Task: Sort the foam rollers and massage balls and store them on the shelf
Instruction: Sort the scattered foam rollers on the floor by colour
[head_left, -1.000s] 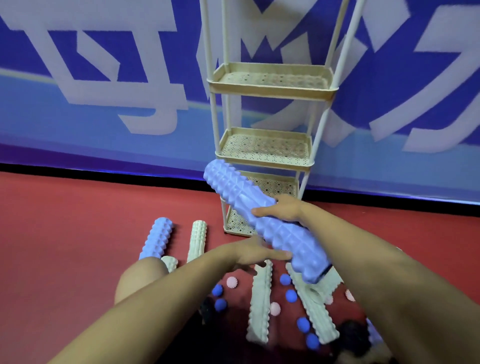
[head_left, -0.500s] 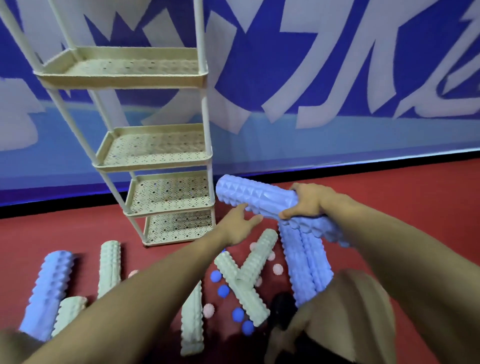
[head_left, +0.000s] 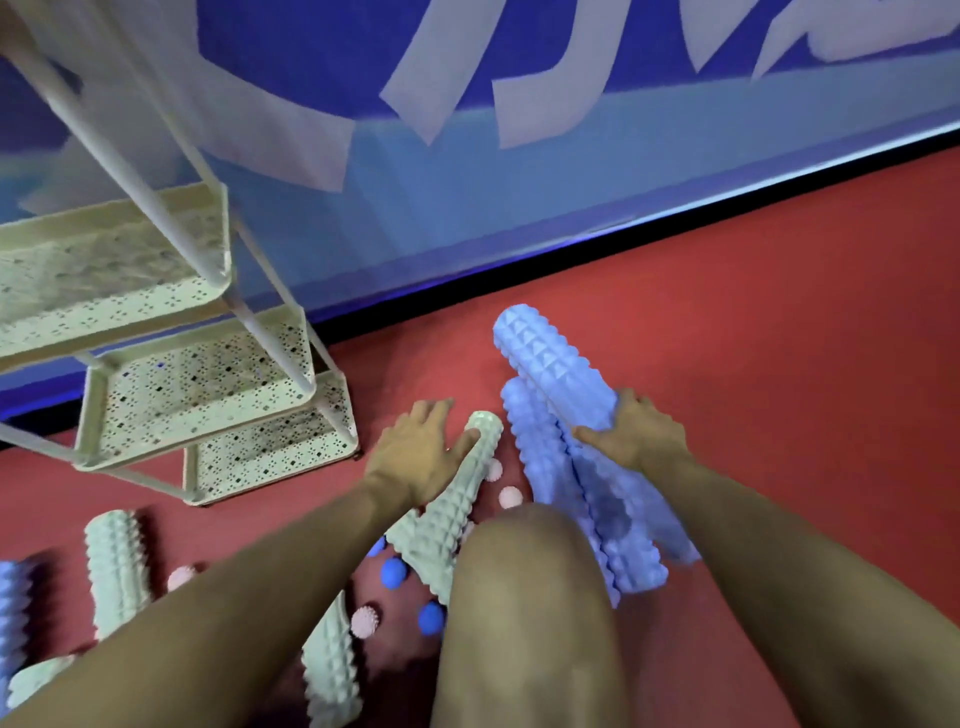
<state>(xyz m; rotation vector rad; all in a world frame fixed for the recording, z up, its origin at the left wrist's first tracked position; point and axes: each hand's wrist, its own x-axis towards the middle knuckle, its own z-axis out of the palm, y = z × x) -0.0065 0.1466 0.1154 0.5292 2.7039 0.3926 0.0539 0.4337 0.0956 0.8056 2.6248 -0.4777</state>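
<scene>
Red floor (head_left: 779, 338) underfoot, blue banner wall (head_left: 519, 171) behind. Nearest, at 6 o'clock, a bare knee (head_left: 524, 597). Around 7 to 8 o'clock, mint foam rollers (head_left: 117, 566), blue massage balls (head_left: 393, 573) and pale pink spiky balls (head_left: 365, 621) scattered loose. Further out, left hand (head_left: 415, 457), fingers straight and spread, thumb touching the end of a mint roller (head_left: 457, 499). At 1 o'clock, right hand (head_left: 631, 434) curled around a blue foam roller (head_left: 553, 366), resting on a second blue roller (head_left: 576, 499). At 10 o'clock, cream perforated shelf rack (head_left: 208, 384), tiers bare.
</scene>
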